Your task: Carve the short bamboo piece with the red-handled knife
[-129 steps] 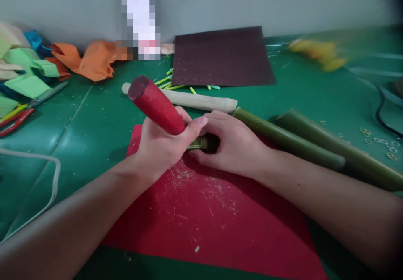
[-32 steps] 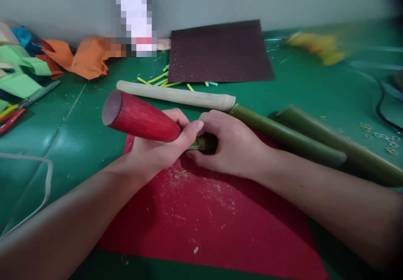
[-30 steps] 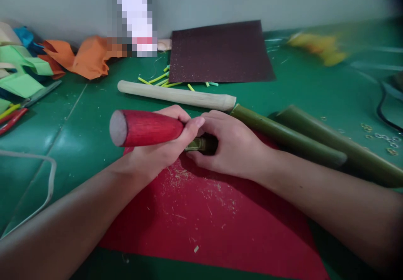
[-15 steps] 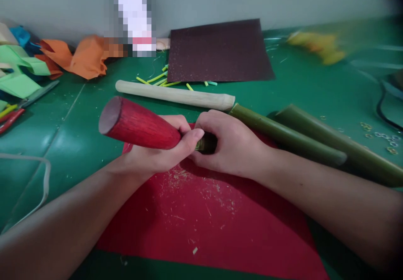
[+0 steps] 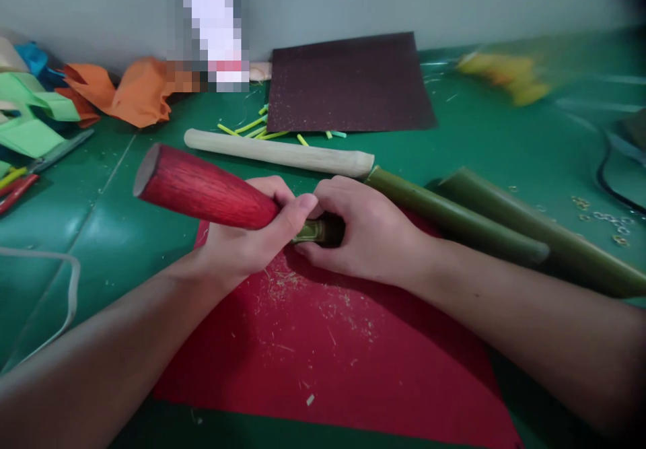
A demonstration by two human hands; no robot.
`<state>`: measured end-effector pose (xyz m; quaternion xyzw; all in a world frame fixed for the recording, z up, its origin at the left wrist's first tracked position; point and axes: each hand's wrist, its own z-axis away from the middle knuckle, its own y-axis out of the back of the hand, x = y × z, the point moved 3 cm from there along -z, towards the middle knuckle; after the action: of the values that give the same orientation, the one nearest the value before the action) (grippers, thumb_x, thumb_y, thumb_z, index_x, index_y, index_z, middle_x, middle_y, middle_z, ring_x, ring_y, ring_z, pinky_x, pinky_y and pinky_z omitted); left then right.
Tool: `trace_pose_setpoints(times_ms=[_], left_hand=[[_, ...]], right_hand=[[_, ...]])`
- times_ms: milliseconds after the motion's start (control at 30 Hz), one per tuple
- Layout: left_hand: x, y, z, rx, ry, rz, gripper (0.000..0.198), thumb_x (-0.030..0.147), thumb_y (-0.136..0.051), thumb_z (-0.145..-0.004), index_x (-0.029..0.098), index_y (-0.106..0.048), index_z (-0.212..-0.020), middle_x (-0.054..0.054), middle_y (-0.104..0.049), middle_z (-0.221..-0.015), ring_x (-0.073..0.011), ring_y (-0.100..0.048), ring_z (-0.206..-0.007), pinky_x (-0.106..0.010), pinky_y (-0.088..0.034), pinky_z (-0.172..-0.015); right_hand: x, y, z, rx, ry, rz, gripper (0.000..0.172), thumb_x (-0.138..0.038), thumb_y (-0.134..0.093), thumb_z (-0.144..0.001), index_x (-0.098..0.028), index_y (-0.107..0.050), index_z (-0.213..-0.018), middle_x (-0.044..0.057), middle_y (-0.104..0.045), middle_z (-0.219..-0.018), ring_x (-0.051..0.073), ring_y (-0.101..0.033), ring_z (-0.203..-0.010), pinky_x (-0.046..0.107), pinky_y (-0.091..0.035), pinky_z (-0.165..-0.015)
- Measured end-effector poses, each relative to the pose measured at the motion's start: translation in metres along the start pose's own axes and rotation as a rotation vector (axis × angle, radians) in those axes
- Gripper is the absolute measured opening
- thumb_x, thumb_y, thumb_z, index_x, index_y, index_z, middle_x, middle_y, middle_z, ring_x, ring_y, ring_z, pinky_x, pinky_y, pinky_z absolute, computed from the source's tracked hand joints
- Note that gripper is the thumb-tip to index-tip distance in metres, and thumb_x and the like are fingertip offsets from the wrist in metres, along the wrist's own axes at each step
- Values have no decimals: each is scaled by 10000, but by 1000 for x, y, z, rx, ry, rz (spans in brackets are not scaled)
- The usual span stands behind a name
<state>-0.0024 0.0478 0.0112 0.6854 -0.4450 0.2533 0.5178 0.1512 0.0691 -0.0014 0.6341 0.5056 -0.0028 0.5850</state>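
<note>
Red wooden handle in its grip, the left hand sits close by the right hand, which I see curled round a green bamboo piece over the red sheet. Fine shavings litter that sheet; beyond, a pale stick crosses the green bench.

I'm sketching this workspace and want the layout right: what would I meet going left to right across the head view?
Red-handled tool → thick red handle → left hand → green piece → right hand → blurred yellow thing → cluster of small rings.
</note>
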Motion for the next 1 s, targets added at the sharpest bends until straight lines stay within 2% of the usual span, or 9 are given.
trace_pose_setpoints(times_ms=[167, 300, 400, 500, 600, 800, 1000], left_hand=[[7, 1, -1, -103, -29, 23, 310, 287, -647, -827, 193, -562, -544, 36, -562, -523, -72, -490, -474, -212, -388, -453], [8, 0, -1, -110, -29, 21, 295, 253, -653, -820, 190, -564, -546, 42, -561, -523, -68, -488, -477, -203, -399, -460], [5, -3, -1, -52, 3, 27, 274, 244, -680, -806, 192, -570, -561, 47, -569, -532, -70, -512, -493, -193, -431, -473], [3, -5, -1, 93, 69, 34, 251, 240, -696, -795, 195, -572, -581, 50, -586, -546, -74, -531, -502, -190, -456, -476], [5, -9, 0, 180, 95, 50, 237, 226, -722, -774, 194, -579, -587, 50, -612, -569, -79, -561, -528, -193, -485, -504], [6, -11, 3, 248, 116, 78, 256, 264, -740, -772, 197, -571, -591, 56, -584, -555, -76, -560, -523, -191, -491, -505], [0, -8, -2, 243, 111, 52, 269, 300, -721, -805, 204, -564, -608, 52, -551, -559, -74, -517, -525, -196, -478, -521]], right_hand=[[0, 1, 1, 13, -8, -5, 306, -289, -675, -700, -227, -377, -663, -35, -442, -665, 117, -387, -629, 289, -313, -607], [0, 0, 1, 12, -2, -3, 307, -288, -696, -694, -222, -396, -674, -33, -444, -672, 117, -392, -633, 288, -314, -603], [1, 1, 2, 14, 8, 6, 276, -282, -694, -690, -215, -426, -681, -24, -470, -687, 124, -418, -651, 287, -334, -617], [1, 0, 2, 1, 0, 5, 193, -282, -688, -686, -197, -519, -729, 0, -540, -731, 147, -477, -701, 295, -375, -654], [2, 0, 0, 0, -19, -1, 166, -287, -681, -688, -180, -581, -765, 21, -585, -761, 161, -509, -727, 304, -400, -675], [4, 0, -1, 9, -1, -2, 169, -289, -686, -685, -164, -600, -760, 36, -605, -762, 168, -521, -724, 309, -409, -674], [3, 0, -1, 21, 26, 18, 191, -281, -700, -666, -171, -557, -730, 33, -583, -743, 169, -509, -717, 302, -402, -661]])
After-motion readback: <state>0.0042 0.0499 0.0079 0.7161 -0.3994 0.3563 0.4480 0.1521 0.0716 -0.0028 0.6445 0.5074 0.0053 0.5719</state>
